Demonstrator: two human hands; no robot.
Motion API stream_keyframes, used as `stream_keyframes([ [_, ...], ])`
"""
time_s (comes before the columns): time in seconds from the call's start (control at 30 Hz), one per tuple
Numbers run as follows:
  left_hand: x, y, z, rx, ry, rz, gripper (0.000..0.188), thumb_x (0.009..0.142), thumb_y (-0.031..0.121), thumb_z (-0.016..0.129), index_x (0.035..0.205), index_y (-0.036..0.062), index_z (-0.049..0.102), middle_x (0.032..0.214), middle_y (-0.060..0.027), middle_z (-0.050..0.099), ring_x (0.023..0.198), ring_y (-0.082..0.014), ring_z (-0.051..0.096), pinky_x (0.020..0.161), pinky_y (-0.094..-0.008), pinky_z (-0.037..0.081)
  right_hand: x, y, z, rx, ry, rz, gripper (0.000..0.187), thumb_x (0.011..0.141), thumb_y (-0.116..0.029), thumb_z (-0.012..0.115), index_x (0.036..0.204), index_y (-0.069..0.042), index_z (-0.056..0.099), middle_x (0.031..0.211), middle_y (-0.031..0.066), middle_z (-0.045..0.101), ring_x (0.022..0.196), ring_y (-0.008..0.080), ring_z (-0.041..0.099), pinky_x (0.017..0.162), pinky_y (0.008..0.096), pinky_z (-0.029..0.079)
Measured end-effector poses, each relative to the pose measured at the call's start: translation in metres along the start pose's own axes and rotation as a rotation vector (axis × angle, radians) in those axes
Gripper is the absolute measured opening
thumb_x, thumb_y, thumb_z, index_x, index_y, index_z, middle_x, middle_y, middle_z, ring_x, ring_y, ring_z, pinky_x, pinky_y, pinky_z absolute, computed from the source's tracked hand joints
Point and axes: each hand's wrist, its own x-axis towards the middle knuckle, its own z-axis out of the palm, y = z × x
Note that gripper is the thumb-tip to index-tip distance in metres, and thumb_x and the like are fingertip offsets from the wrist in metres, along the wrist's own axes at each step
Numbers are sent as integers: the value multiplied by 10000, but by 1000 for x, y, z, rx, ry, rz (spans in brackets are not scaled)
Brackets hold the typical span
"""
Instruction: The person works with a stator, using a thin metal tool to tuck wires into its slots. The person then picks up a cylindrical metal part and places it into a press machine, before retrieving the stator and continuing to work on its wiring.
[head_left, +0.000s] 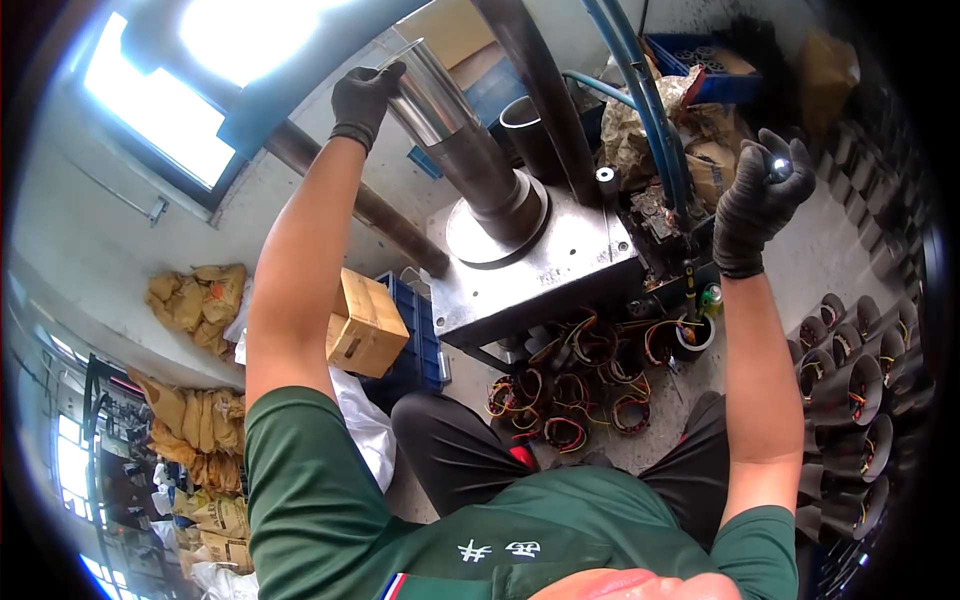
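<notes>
My left hand point(364, 101), in a dark glove, is closed at the upper left side of a shiny metal cylinder point(430, 95), its fingertips at the rim. The cylinder stands tilted in view above a darker, thicker shaft and a round flange point(497, 228) on a steel press table point(540, 280). Off to the right, my right hand point(757, 205), also gloved, is raised with its fingers curled round a small dark piece with a shiny round end point(781, 169). Most of that piece is hidden in the glove.
Steel columns point(540, 95) and blue hoses point(640, 100) flank the press. Wire-wound motor stators point(570, 390) sit on the floor below it. Several dark metal tubes with wires point(853, 390) stand at the right. A cardboard box point(368, 322) and a blue crate point(425, 335) are at left.
</notes>
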Motion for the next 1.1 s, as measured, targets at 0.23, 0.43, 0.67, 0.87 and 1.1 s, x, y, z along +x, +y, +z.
stream_keyframes([
  [0.23, 6, -8, 6, 20, 18, 60, 608, 774, 658, 783, 779, 50, 792, 735, -114, 752, 717, -273, 714, 736, -378, 546, 1, -5, -15, 91, -54, 6, 508, 985, -107, 598, 1405, -4, 331, 1210, 195, 614, 976, 215, 640, 944, 374, 556],
  [0.43, 3, 0, 0, 111, -21, 35, 648, 780, 680, 759, 802, 32, 776, 748, -161, 738, 753, -302, 724, 753, -395, 545, 0, -6, -24, 56, -87, -49, 476, 993, -40, 580, 1397, 5, 333, 1216, 210, 617, 970, 224, 660, 944, 367, 569],
  [0.67, 5, -7, -7, 93, -78, -17, 613, 792, 649, 784, 810, 36, 775, 772, -120, 755, 757, -265, 722, 759, -368, 541, -2, -5, -27, 97, -107, -46, 485, 990, -27, 580, 1405, -10, 330, 1233, 216, 605, 964, 228, 661, 936, 372, 576],
  [0.87, -2, -5, -7, -25, -92, 57, 598, 800, 636, 791, 809, 38, 778, 780, -84, 766, 741, -228, 715, 748, -351, 538, 0, -2, -31, 101, -110, -16, 501, 979, -7, 579, 1410, -15, 324, 1236, 217, 600, 958, 233, 664, 936, 375, 577],
  [1.1, 2, -14, -9, 173, -44, 299, 667, 818, 697, 740, 822, 31, 753, 787, -86, 733, 755, -234, 688, 733, -381, 522, 1, -7, -39, 123, -152, 22, 311, 976, -10, 580, 1256, 13, 446, 1170, 194, 667, 978, 234, 685, 953, 372, 571],
])
